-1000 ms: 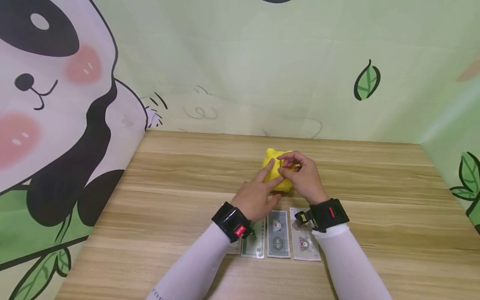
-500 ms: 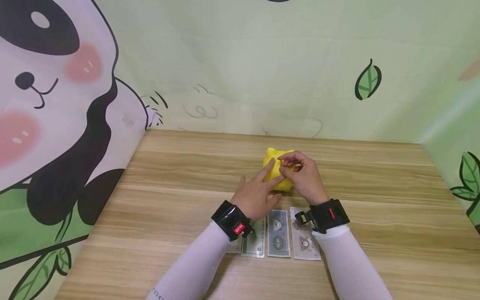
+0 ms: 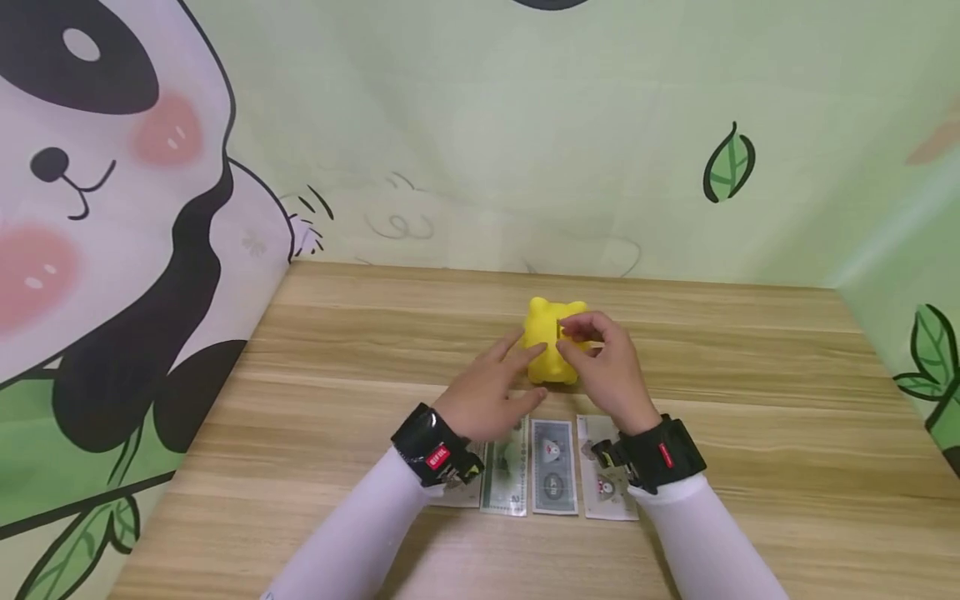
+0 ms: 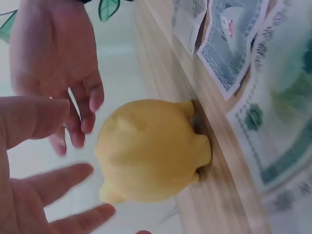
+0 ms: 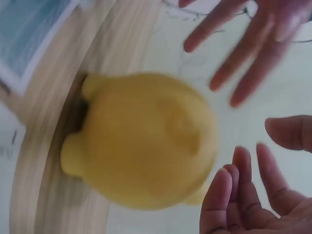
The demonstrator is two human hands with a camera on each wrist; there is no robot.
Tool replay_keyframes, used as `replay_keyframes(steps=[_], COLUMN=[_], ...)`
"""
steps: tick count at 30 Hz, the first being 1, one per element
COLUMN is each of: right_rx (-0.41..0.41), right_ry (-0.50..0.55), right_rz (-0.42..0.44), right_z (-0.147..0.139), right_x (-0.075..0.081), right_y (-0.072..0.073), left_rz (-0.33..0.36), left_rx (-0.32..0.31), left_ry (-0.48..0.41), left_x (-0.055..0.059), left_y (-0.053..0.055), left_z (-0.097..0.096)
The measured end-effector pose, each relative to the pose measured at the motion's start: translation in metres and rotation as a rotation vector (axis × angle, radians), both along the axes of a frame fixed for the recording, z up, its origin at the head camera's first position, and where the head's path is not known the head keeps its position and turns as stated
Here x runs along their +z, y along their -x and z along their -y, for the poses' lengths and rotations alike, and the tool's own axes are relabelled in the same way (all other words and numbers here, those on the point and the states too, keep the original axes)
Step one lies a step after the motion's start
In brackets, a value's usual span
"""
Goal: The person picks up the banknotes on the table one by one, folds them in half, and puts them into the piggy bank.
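A yellow piggy bank (image 3: 538, 325) stands on its short feet on the wooden table, a dark slot (image 3: 558, 328) in its top. My right hand (image 3: 613, 371) is over its right side, thumb and fingers curved and parted near the slot. In the right wrist view nothing shows between the right thumb (image 5: 292, 132) and fingers. My left hand (image 3: 483, 396) hovers at the bank's near left with its fingers spread, holding nothing. The left wrist view shows the left fingers (image 4: 63, 180) apart from the yellow body.
Several toy banknotes lie in a row before the bank: a green one (image 3: 506, 477), a blue-grey one (image 3: 553, 467) and a pale one (image 3: 609, 496), with another partly under the left wrist. A printed panda backdrop (image 3: 480, 150) rises behind the table (image 3: 360, 333).
My left hand has lifted off the piggy bank and drawn back to the left. My right fingers have shifted slightly toward me, and more of the bank's top and slot shows.
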State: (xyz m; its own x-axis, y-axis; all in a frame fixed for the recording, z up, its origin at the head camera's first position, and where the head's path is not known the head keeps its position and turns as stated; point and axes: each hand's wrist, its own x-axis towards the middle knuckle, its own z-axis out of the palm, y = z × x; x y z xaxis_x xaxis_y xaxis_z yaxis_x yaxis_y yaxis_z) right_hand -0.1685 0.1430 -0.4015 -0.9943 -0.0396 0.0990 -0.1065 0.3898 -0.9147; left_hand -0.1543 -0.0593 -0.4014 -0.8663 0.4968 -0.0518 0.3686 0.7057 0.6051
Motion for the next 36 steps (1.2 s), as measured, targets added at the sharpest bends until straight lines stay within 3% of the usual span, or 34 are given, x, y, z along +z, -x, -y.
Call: replay_keyframes(steps=[6,12,18,25,32,36], right_rx=[0.049,0.264,0.401,0.433,0.433,0.422], right_ry=[0.021,0.153,0.272,0.297,0.3,0.283], right_rz=[0.128,0.323,0.492,0.525,0.548,0.563], right_z=[0.007,0.019,0.033,0.041,0.044,0.047], right_x=[0.008,-0.002,-0.019,-0.026,-0.03,-0.033], right_y=[-0.024,-0.045,-0.06,-0.069,-0.072,-0.072], left_rz=[0.095,0.227,0.276,0.313,0.374,0.389], left_rx=[0.065,0.108,0.199,0.254,0.283,0.28], left_ry=[-0.094,-0.19,-0.2,-0.203,-0.23,-0.289], left_x=[0.003,-0.002,-0.017,-0.029,-0.032,-0.033], left_y=[-0.015,-0.037,-0.051,-0.058,-0.062,-0.062], left_z=[0.032,0.063,0.087,0.103,0.104,0.104])
